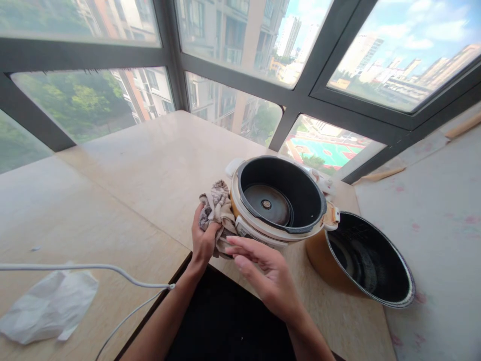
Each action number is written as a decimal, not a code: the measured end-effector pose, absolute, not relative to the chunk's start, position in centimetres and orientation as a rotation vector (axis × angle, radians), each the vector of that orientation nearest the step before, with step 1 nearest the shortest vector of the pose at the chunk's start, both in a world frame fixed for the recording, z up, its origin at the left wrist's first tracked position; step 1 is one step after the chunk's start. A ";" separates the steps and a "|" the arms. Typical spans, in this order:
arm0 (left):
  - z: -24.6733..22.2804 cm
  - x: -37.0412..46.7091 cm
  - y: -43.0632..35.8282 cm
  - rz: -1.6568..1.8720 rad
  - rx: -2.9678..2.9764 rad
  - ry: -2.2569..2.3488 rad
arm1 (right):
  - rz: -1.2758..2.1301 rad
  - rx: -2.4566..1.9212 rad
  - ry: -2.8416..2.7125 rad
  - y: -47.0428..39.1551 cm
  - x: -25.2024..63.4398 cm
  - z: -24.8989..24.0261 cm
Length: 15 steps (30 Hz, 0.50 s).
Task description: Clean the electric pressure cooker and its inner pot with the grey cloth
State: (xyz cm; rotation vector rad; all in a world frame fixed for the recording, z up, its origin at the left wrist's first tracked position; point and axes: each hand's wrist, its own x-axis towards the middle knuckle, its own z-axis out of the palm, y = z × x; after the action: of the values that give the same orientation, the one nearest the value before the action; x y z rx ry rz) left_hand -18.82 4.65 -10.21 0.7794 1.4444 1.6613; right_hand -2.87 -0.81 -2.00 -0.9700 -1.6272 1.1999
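Note:
A crumpled, patterned cloth point(218, 205) is gripped in my left hand point(204, 239), against the left side of a round cooker body point(259, 231). The cooker stands upright and has no lid on; its dark inside shows a round plate point(268, 204) at the bottom. My right hand point(265, 273) is just in front of the cooker, fingers stretched out towards the cloth, with nothing in it. Whether its fingertips touch the cloth or the cooker is unclear. To the right, an inner pot point(323, 265) lies tilted, its dark opening facing right and up.
The stone ledge point(150, 165) runs up to the windows. A white cable point(93, 266) and a crumpled white sheet point(52, 303) lie at the left. The papered wall point(443, 235) is close on the right. Small white items point(321, 181) sit behind the cooker.

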 end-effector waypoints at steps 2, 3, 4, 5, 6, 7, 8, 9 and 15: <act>-9.2 -17.7 5.9 1.719 0.835 1.423 | 1.137 -0.995 -1.367 -0.7 0.3 -1.7; -8.7 -17.1 6.4 1.753 0.865 1.422 | 1.033 -1.015 -1.248 -0.5 2.1 -1.5; -8.2 -16.6 6.7 1.790 0.890 1.424 | 0.946 -1.039 -1.146 0.0 3.8 -1.3; -7.7 -16.1 7.0 1.829 0.906 1.427 | 0.868 -1.053 -1.066 0.6 5.6 -1.1; -7.3 -15.8 7.2 1.867 0.909 1.430 | 0.783 -1.072 -0.999 1.3 7.2 -0.8; -7.0 -15.5 7.5 1.901 0.904 1.431 | 0.691 -1.104 -0.944 2.1 8.7 -0.5; -6.8 -15.4 8.0 1.926 0.892 1.433 | 0.626 -1.139 -0.913 3.0 10.0 -0.2; -6.7 -15.3 8.6 1.939 0.877 1.440 | 0.570 -1.175 -0.899 3.8 11.1 0.0; -8.4 -16.7 14.3 1.830 0.872 1.508 | 0.337 -1.408 -1.077 9.5 14.3 -0.5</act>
State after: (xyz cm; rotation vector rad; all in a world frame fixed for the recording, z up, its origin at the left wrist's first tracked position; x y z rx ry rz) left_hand -16.66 14.30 -8.41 0.8717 1.5079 1.8299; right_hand 14.32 9.50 -0.52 -1.4084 -1.0766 0.3368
